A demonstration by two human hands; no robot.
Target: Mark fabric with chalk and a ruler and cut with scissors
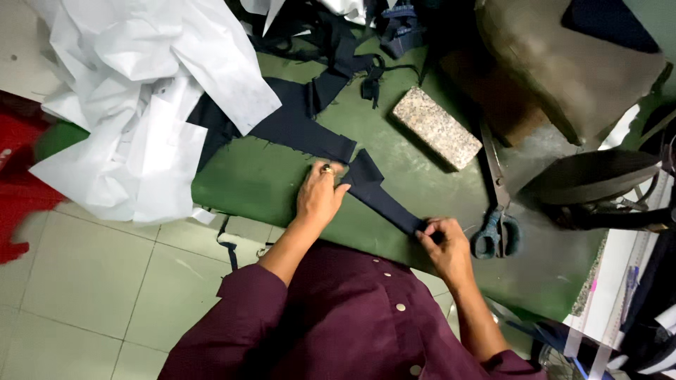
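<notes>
A person leans over a green counter (282,179). Both hands work on one small dark blue strip of cloth (384,193). The strip lies flat on the counter, just in front of the person.

The left hand (318,197) lies open and flat. Its fingers press down on the top end of the strip. It does not grip anything. The right hand (445,243) is closed in a pinch on the bottom end of the strip.

The strip looks pulled straight between the two hands, so I think the smoothing is well under way. No fold or cut shows on it yet.

More dark blue pieces (296,119) lie further back. White paper sheets (141,91) are piled on the left side. A speckled stone block (436,128) sits near the strip. Big scissors (496,211) lie just beside the right hand, and nobody touches them.
</notes>
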